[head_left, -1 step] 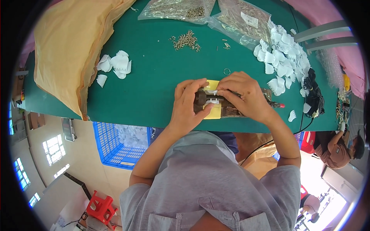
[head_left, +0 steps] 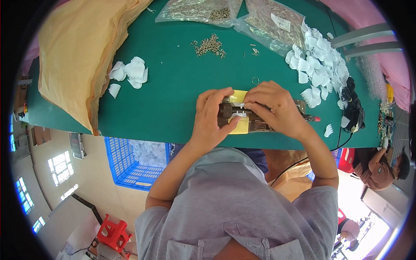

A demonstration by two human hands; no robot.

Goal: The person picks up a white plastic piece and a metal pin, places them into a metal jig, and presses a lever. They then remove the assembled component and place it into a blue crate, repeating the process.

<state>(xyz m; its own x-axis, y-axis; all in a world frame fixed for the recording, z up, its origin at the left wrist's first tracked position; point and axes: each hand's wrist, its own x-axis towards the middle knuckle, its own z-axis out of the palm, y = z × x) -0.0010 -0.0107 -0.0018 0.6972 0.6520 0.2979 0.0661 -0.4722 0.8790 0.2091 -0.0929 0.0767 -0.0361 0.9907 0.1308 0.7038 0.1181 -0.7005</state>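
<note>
Close to the table's front edge lies a dark, bar-like fixture [head_left: 225, 110] with a red tip at its right end. Yellow sheet [head_left: 243, 126] and brown tape show beneath it. My left hand [head_left: 209, 119] curls round the fixture's left end, its thumb below and fingers above. A white plastic piece [head_left: 239, 114] with small pegs sits at the fixture near that thumb. From the right, my right hand [head_left: 274, 105] pinches another white plastic piece [head_left: 236, 104] at the fixture's upper side; its fingertips partly hide the piece.
A pile of white toothed pieces [head_left: 318, 58] lies right, a smaller group [head_left: 135, 71] left. Small metal parts [head_left: 209, 46] and a ring [head_left: 255, 80] lie beyond my hands. A large yellow sack [head_left: 82, 56] covers the left; a blue basket [head_left: 117, 160] stands below the edge.
</note>
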